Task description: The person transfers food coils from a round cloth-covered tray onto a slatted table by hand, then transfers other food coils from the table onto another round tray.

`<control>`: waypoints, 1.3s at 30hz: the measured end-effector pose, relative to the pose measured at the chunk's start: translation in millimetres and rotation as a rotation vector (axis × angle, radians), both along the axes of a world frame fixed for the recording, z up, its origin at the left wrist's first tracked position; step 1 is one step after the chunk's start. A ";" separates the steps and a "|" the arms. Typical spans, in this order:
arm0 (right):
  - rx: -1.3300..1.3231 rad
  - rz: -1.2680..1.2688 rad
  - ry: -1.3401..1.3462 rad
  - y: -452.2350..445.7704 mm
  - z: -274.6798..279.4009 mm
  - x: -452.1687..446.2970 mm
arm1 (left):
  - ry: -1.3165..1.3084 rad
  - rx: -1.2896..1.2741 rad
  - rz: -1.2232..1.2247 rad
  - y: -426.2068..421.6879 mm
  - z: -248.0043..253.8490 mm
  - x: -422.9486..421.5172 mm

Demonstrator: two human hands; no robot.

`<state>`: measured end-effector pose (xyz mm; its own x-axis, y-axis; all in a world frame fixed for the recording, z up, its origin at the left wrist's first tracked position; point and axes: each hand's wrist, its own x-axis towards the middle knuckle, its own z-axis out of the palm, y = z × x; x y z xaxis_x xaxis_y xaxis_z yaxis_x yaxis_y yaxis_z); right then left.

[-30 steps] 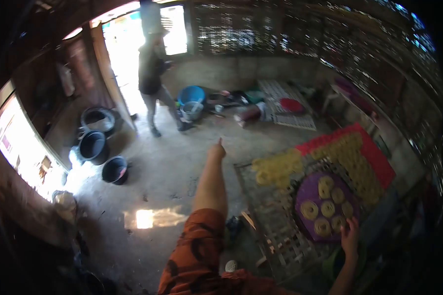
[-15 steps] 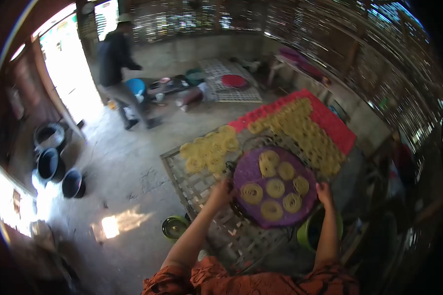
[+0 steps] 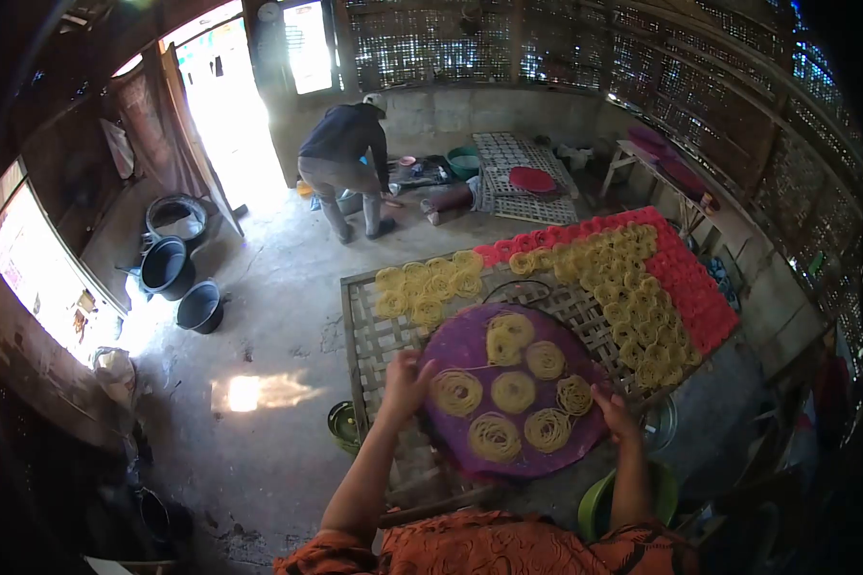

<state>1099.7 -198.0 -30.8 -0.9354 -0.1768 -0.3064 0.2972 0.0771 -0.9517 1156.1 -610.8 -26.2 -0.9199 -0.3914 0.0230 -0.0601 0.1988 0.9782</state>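
Observation:
A round purple tray (image 3: 470, 350) carries several coils of yellow noodle-like strands (image 3: 513, 392). My left hand (image 3: 408, 385) grips its left rim, and my right hand (image 3: 618, 414) holds the rim on the right. Beneath the tray lies a woven bamboo rack (image 3: 372, 337) with a wooden frame. Rows of yellow coils (image 3: 430, 286) rest on its far left part, more yellow coils (image 3: 633, 297) on its right side. Pink-red coils (image 3: 697, 299) line the back and right edges. The fingers under the tray are hidden.
Another person (image 3: 343, 158) bends toward the floor near the doorway. Dark tubs (image 3: 199, 308) stand at the left wall. Close to my right arm sits a green bucket (image 3: 594, 505). A second rack with a red tray (image 3: 531, 179) lies at the back, near a bench (image 3: 676, 177).
The purple tray has come slightly nearer to my body and left, still between both hands. My view has shifted left. The other person has gone from upright to bending down.

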 end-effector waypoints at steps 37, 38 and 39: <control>0.039 0.751 0.545 -241.6 58.5 -11.2 | -0.027 -0.508 0.018 -6.7 23.5 132.4; 0.028 0.651 0.513 -232.2 68.0 -27.6 | -0.027 -0.508 0.013 -7.2 22.0 133.6; 0.126 0.605 0.531 -221.0 69.9 -49.8 | -0.036 -0.520 0.033 -7.7 20.9 135.4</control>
